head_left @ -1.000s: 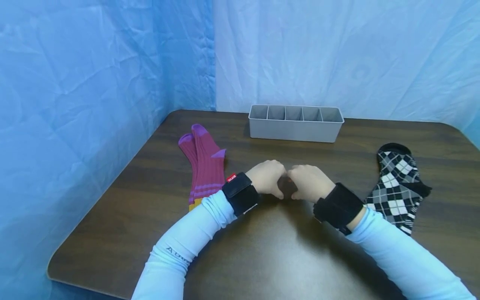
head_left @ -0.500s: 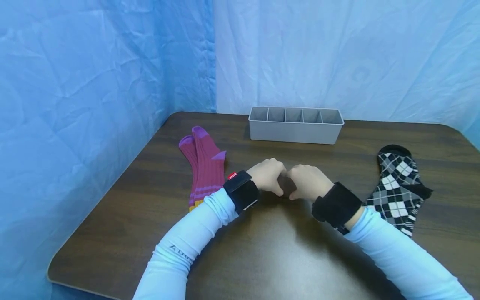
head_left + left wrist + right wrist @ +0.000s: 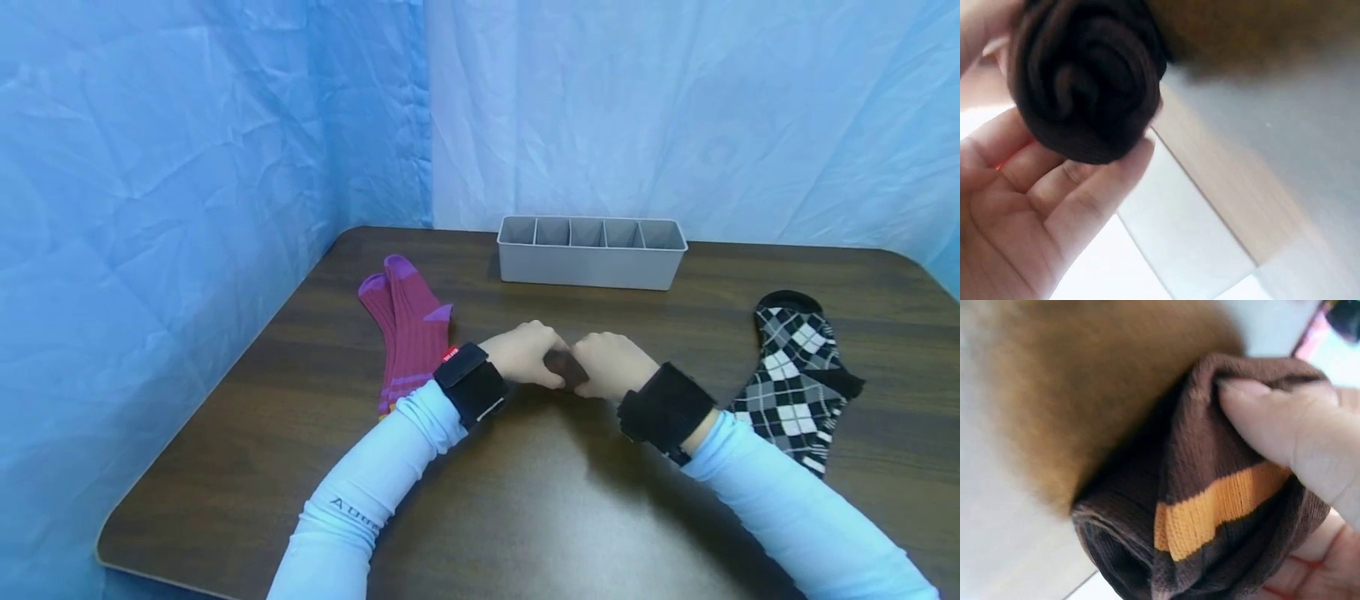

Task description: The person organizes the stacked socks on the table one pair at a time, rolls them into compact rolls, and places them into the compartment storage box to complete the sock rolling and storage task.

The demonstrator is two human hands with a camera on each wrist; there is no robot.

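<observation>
A rolled brown sock (image 3: 566, 368) is held between both hands over the middle of the table. My left hand (image 3: 527, 354) grips one end; in the left wrist view the fingers support the spiral-rolled sock (image 3: 1088, 87) from below. From the other side my right hand (image 3: 617, 365) grips it. In the right wrist view the thumb is tucked into the cuff of the brown sock (image 3: 1200, 481), which bears an orange stripe, and the fingers lie underneath. Much of the sock is hidden by the hands in the head view.
A grey box (image 3: 588, 262) with several compartments stands at the table's back. Pink-purple socks (image 3: 416, 342) lie left, partly behind the left forearm. Black-and-white argyle socks (image 3: 795, 367) lie right, beside the right forearm. Blue sheeting (image 3: 225, 167) surrounds the table (image 3: 247, 467).
My left hand has shifted slightly left, so the gap between the hands is wider and more of the brown sock shows. The right hand has moved a little left.
</observation>
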